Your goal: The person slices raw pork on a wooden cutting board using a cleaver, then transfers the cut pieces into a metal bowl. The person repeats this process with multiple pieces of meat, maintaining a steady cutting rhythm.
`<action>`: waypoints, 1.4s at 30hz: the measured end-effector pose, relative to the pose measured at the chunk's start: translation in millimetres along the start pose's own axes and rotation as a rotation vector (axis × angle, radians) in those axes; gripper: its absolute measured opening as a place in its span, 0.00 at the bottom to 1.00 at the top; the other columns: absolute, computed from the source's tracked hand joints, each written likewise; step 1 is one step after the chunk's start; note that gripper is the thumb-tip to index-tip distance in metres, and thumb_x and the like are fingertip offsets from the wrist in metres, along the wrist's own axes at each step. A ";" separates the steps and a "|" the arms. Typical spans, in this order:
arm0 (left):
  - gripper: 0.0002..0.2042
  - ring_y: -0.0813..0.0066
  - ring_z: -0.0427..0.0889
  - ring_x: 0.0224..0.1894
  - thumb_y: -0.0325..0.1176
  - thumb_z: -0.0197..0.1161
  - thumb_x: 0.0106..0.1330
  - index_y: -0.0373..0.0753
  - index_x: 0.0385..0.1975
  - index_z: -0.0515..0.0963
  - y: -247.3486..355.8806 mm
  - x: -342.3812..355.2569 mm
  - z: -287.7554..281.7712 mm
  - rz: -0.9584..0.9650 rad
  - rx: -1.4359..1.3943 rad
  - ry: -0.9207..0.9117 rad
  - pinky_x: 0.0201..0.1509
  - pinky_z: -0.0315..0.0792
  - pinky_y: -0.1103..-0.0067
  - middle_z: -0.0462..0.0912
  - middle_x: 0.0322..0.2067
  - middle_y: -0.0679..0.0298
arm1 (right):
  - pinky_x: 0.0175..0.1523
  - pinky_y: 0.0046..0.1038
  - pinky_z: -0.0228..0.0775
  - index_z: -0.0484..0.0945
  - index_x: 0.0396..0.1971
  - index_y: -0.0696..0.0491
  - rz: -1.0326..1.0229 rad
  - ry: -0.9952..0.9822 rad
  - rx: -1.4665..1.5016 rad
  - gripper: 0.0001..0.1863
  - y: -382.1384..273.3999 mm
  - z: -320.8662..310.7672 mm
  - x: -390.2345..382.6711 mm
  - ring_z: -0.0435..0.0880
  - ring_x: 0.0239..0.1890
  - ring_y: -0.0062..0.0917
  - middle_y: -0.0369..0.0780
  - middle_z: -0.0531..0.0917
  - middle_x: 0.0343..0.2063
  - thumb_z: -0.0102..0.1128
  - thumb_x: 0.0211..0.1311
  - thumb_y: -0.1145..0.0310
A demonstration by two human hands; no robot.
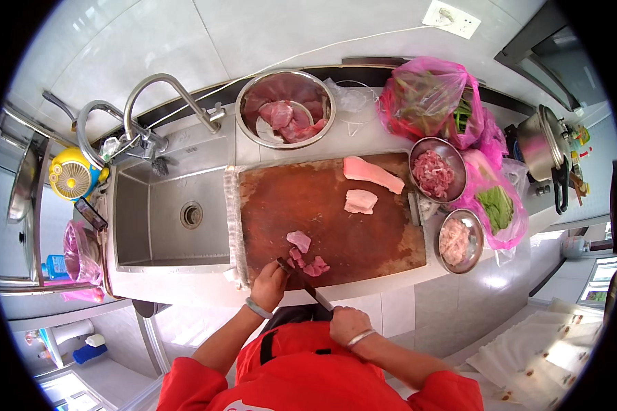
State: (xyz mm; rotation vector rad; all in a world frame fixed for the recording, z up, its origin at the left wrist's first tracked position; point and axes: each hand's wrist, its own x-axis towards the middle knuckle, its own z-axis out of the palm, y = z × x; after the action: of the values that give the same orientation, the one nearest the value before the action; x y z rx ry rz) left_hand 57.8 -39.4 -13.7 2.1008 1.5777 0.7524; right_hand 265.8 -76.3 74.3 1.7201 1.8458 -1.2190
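My right hand (347, 326) is closed on the handle of a knife (314, 293), its dark blade slanting up-left toward the board's front edge. At the blade's far end, my left hand (270, 283) has its fingers curled; what they grip is hidden. Just beyond them, small pink meat pieces (315, 267) and a paler chunk (298, 240) lie on the brown cutting board (281, 202). A long strip of pale pink meat (371, 174) and a shorter block (360, 201) rest toward the board's back right.
A steel sink (164, 233) adjoins the board's left. Behind stands a large bowl of meat (286, 123). Rightward are bowls of sliced meat (433, 175) and pale meat (454, 241), pink bags of greens (493, 209) and a pot (538, 144). A phone (89, 214) leans left of the sink.
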 end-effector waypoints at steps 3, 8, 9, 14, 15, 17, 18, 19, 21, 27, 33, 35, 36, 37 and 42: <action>0.12 0.58 0.77 0.36 0.23 0.56 0.53 0.37 0.39 0.75 -6.7 -2.6 1.4 0.032 0.006 -0.059 0.38 0.73 0.71 0.76 0.35 0.56 | 0.42 0.38 0.73 0.76 0.31 0.60 -0.008 0.023 -0.004 0.12 -1.4 3.9 -2.0 0.81 0.36 0.43 0.50 0.80 0.31 0.45 0.51 0.71; 0.17 0.58 0.77 0.40 0.21 0.55 0.51 0.36 0.44 0.73 -11.9 -1.2 0.6 0.060 0.098 -0.178 0.43 0.74 0.72 0.76 0.38 0.55 | 0.41 0.38 0.73 0.76 0.31 0.60 0.010 0.076 -0.005 0.12 -2.7 13.5 -2.1 0.81 0.35 0.42 0.50 0.80 0.31 0.46 0.51 0.71; 0.15 0.59 0.77 0.38 0.22 0.55 0.51 0.37 0.41 0.74 -14.3 -0.4 2.8 0.102 0.111 -0.143 0.40 0.74 0.72 0.75 0.36 0.57 | 0.41 0.38 0.73 0.76 0.31 0.60 0.015 0.081 -0.010 0.12 -3.6 14.5 -1.8 0.81 0.35 0.42 0.50 0.81 0.31 0.46 0.51 0.71; 0.17 0.59 0.77 0.39 0.23 0.58 0.50 0.38 0.42 0.73 -20.5 -1.0 5.4 0.175 0.090 -0.168 0.39 0.75 0.73 0.75 0.39 0.56 | 0.41 0.38 0.73 0.75 0.30 0.60 0.055 0.102 0.014 0.12 -10.5 19.6 -3.5 0.81 0.35 0.42 0.51 0.80 0.31 0.45 0.51 0.69; 0.16 0.58 0.77 0.39 0.24 0.59 0.50 0.37 0.42 0.73 -19.5 0.3 3.5 0.185 0.095 -0.176 0.39 0.75 0.73 0.75 0.39 0.56 | 0.42 0.38 0.73 0.76 0.29 0.60 0.073 0.102 0.015 0.12 -12.1 21.1 -3.6 0.81 0.35 0.42 0.50 0.80 0.31 0.45 0.50 0.70; 0.16 0.58 0.77 0.40 0.26 0.60 0.50 0.37 0.41 0.73 -17.4 3.7 -0.7 0.203 0.106 -0.190 0.38 0.75 0.72 0.75 0.39 0.56 | 0.42 0.38 0.73 0.76 0.29 0.59 0.107 0.103 0.015 0.12 -15.7 23.2 -3.0 0.81 0.35 0.42 0.50 0.80 0.31 0.45 0.50 0.70; 0.16 0.57 0.77 0.39 0.26 0.60 0.50 0.37 0.41 0.73 -17.5 4.4 -1.5 0.217 0.082 -0.185 0.38 0.75 0.72 0.75 0.38 0.55 | 0.42 0.38 0.73 0.76 0.29 0.59 0.109 0.105 0.017 0.12 -17.5 24.0 -2.5 0.81 0.35 0.42 0.50 0.80 0.31 0.46 0.50 0.70; 0.16 0.57 0.76 0.39 0.27 0.61 0.50 0.36 0.41 0.73 -17.8 4.8 -2.1 0.230 0.058 -0.180 0.39 0.75 0.71 0.75 0.37 0.55 | 0.42 0.38 0.73 0.77 0.29 0.59 0.111 0.106 0.019 0.12 -19.4 24.9 -2.0 0.81 0.35 0.42 0.50 0.80 0.31 0.46 0.50 0.70; 0.14 0.57 0.76 0.39 0.26 0.58 0.50 0.35 0.39 0.73 -19.1 5.2 -2.4 0.258 0.041 -0.160 0.39 0.74 0.71 0.74 0.37 0.55 | 0.42 0.38 0.73 0.78 0.28 0.59 0.118 0.088 0.015 0.12 -25.4 23.0 0.8 0.81 0.35 0.42 0.50 0.81 0.32 0.47 0.51 0.70; 0.13 0.58 0.75 0.41 0.24 0.53 0.51 0.34 0.38 0.73 -33.3 2.8 -2.4 0.226 0.104 -0.232 0.42 0.74 0.71 0.74 0.37 0.54 | 0.43 0.38 0.72 0.80 0.28 0.57 0.114 0.072 0.009 0.11 -44.7 10.4 25.7 0.80 0.37 0.42 0.51 0.81 0.32 0.49 0.50 0.69; 0.10 0.60 0.74 0.41 0.24 0.54 0.51 0.35 0.34 0.73 -24.4 14.0 -13.3 0.295 0.068 -0.144 0.42 0.73 0.73 0.74 0.38 0.55 | 0.44 0.38 0.72 0.80 0.28 0.56 0.168 0.035 -0.013 0.12 -19.7 7.7 -5.9 0.81 0.36 0.41 0.49 0.81 0.31 0.48 0.50 0.68; 0.09 0.61 0.74 0.40 0.24 0.54 0.51 0.35 0.33 0.73 -25.6 14.3 -12.3 0.332 0.065 -0.124 0.41 0.73 0.73 0.74 0.37 0.56 | 0.43 0.38 0.72 0.80 0.28 0.55 0.182 0.090 0.021 0.13 -19.7 15.6 -5.6 0.81 0.36 0.42 0.49 0.81 0.31 0.47 0.50 0.67; 0.08 0.61 0.74 0.39 0.24 0.54 0.51 0.35 0.33 0.73 -25.5 13.1 -10.8 0.306 0.064 -0.146 0.41 0.73 0.73 0.73 0.36 0.56 | 0.43 0.38 0.72 0.80 0.28 0.55 0.191 0.116 0.041 0.13 -20.5 18.2 -5.5 0.81 0.36 0.42 0.49 0.81 0.31 0.47 0.50 0.67; 0.08 0.61 0.74 0.39 0.24 0.54 0.51 0.35 0.32 0.73 -25.2 11.4 -9.0 0.280 0.063 -0.169 0.40 0.73 0.73 0.73 0.34 0.57 | 0.43 0.38 0.72 0.80 0.28 0.55 0.181 0.098 0.026 0.13 -21.6 18.3 -5.8 0.81 0.36 0.42 0.49 0.81 0.31 0.47 0.50 0.67; 0.08 0.61 0.74 0.36 0.24 0.53 0.51 0.35 0.31 0.73 -29.6 8.8 -6.3 0.293 0.058 -0.172 0.38 0.73 0.72 0.72 0.30 0.57 | 0.43 0.38 0.73 0.80 0.28 0.55 0.144 0.104 -0.005 0.12 -27.4 23.2 -3.3 0.81 0.36 0.43 0.50 0.81 0.31 0.48 0.50 0.68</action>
State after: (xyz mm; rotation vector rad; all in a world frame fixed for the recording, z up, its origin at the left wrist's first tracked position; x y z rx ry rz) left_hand 33.8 -22.7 -25.4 2.4012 1.2318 0.6040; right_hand 234.1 -93.3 73.0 1.9110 1.7447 -1.0871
